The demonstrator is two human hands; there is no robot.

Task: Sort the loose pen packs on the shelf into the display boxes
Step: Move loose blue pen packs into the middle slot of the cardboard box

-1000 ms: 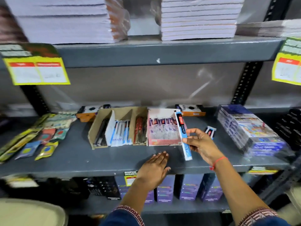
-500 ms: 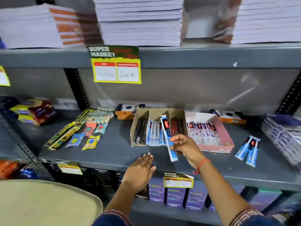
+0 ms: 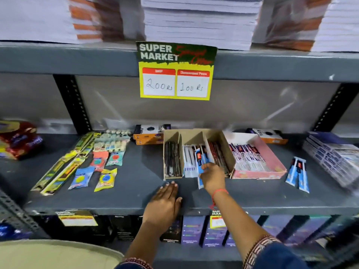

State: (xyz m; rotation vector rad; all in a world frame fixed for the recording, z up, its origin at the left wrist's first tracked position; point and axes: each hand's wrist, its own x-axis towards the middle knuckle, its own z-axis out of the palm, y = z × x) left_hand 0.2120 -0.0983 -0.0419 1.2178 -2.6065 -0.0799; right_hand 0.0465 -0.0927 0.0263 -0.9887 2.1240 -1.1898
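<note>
My right hand (image 3: 212,176) grips a blue and white pen pack (image 3: 199,160) whose top end lies over the middle compartment of the brown cardboard display box (image 3: 226,144). That box holds dark pens on the left, white and blue packs in the middle, red ones on the right. Next to it on the right stands a pink display box (image 3: 272,158) with several packs. Two loose blue pen packs (image 3: 298,173) lie on the grey shelf (image 3: 136,195) further right. My left hand (image 3: 165,204) rests flat on the shelf's front edge, fingers apart, holding nothing.
Loose yellow-green pencil packs (image 3: 60,171) and small eraser packets (image 3: 104,167) lie at the left. Orange boxes (image 3: 149,135) stand at the back. Stacked wrapped packs (image 3: 334,156) fill the right end. A price sign (image 3: 175,74) hangs from the upper shelf, which carries notebook stacks.
My right hand carried the blue pen pack leftwards from beside the pink box to the brown box's middle compartment. The view swung left. My left hand stayed on the shelf edge.
</note>
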